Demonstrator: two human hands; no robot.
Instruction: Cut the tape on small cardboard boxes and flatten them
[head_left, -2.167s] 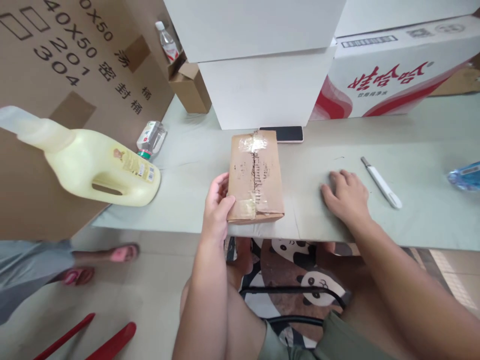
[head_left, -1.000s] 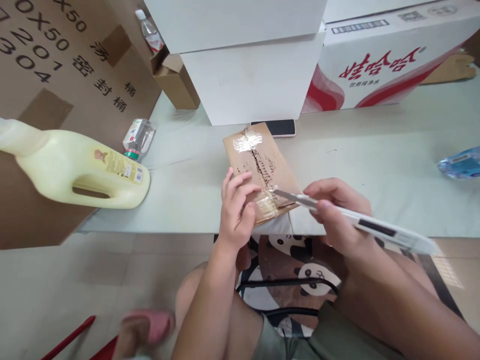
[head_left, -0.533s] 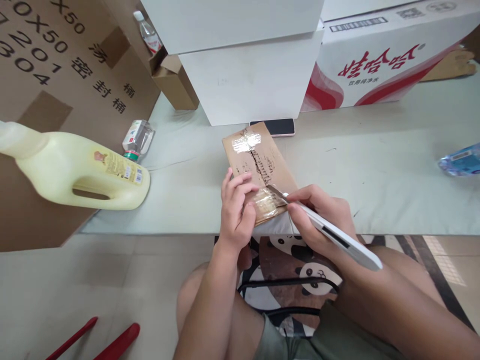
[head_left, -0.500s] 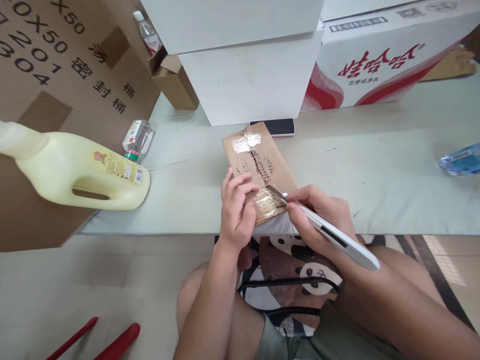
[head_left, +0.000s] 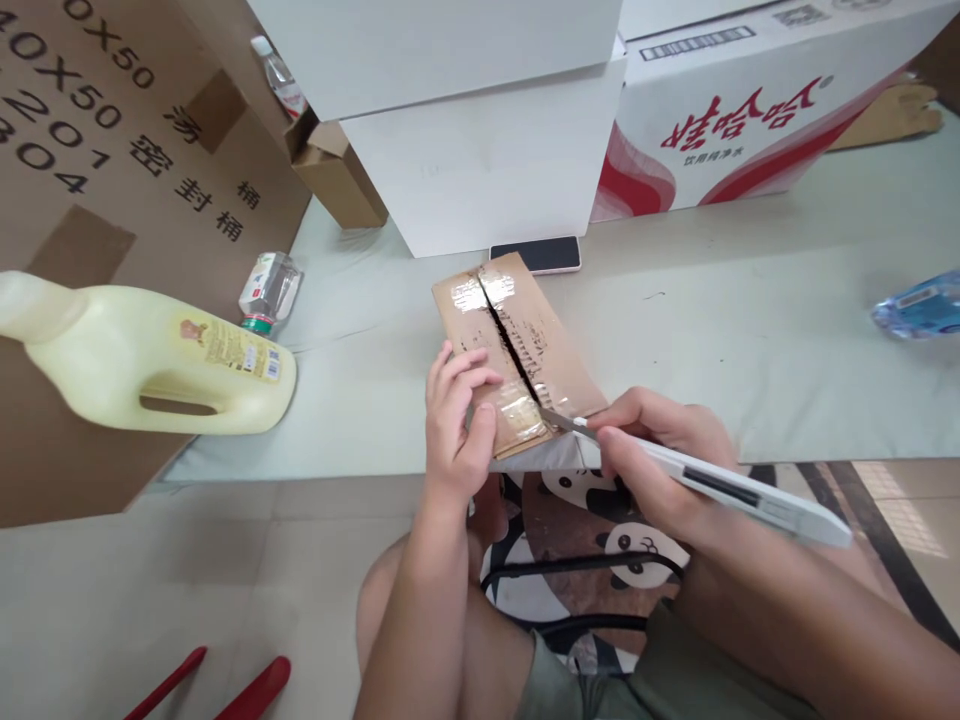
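Observation:
A small flat cardboard box (head_left: 559, 345) with clear tape at both ends lies at the table's front edge, a dark slit running along its top. My left hand (head_left: 461, 415) rests on the box's left side with its fingers apart. In my right hand (head_left: 660, 450) is a white utility knife (head_left: 720, 485), pinched near its front. The knife's blade touches the box at the near end of the slit, by the lower tape.
Behind the box are a phone (head_left: 536, 254), a white box (head_left: 480, 160) and a red-and-white carton (head_left: 712, 130). At left stand a yellow jug (head_left: 165, 350), a small bottle (head_left: 270, 292) and a large carton (head_left: 97, 230). A blue packet (head_left: 919, 305) lies at right.
The knife blade has moved down along the box toward its near end, and the handle has swung rightward. The slit is now wider and longer, reaching through the far tape.

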